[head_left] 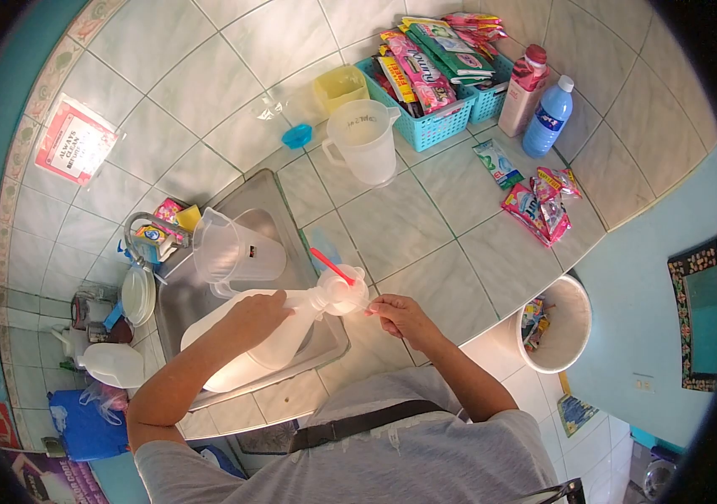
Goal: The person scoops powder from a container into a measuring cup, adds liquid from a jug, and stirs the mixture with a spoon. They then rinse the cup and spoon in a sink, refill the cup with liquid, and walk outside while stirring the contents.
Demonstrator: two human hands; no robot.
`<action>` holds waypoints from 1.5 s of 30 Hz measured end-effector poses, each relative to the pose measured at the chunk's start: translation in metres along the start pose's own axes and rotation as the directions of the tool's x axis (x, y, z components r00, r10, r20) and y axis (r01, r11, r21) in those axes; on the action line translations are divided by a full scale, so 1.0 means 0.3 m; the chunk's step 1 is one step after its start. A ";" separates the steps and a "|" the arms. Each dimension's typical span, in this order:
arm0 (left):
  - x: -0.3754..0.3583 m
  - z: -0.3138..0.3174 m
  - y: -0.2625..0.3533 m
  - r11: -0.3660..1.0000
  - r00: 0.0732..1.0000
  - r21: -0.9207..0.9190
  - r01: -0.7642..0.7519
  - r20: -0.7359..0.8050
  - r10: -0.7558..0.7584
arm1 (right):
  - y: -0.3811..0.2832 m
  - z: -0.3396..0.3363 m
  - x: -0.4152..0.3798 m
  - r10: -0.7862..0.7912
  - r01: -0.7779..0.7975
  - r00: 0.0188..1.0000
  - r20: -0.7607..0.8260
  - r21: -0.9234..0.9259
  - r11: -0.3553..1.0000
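A large translucent white jug (279,346) leans over the front of the sink, its neck toward the counter. My left hand (259,317) is closed around the jug's handle. At the jug's mouth sits a whitish, cup-like funnel (350,296), and a red stick-like piece (332,265) slants up out of it; its lower end is hidden. My right hand (402,319) pinches the funnel's near-right edge between thumb and fingers. Behind the jug, a clear measuring pitcher (245,252) lies tilted in the sink beneath the faucet.
The steel sink (337,340) is set into a tiled counter. A frosted pitcher (364,143), a yellow container (340,87), teal baskets (434,130) of sachets, a pink bottle (523,92) and a blue bottle (548,118) stand behind. Torn packets (543,206) lie right, above a bin (573,332).
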State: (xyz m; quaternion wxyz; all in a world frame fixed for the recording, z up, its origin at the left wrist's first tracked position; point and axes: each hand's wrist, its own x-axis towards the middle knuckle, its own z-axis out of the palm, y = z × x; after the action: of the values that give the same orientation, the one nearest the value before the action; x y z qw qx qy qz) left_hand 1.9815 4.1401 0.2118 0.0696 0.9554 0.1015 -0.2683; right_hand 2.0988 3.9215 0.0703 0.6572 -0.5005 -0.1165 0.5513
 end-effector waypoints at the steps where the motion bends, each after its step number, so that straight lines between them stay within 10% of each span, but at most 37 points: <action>1: 0.001 0.006 -0.006 1.000 1.000 0.000 -0.005 -0.006 0.005 | -0.001 0.001 0.000 0.005 -0.005 1.000 0.001 0.004 1.000; 45: 0.004 0.004 -0.002 1.000 1.000 0.007 0.012 0.022 -0.012 | -0.003 0.001 -0.003 0.013 -0.012 1.000 -0.005 0.033 0.999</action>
State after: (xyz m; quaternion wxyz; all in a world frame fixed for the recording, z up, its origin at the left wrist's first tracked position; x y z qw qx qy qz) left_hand 1.9818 4.1405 0.2100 0.0659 0.9520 0.1054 -0.2796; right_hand 2.0987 3.9212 0.0714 0.6622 -0.4919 -0.1025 0.5559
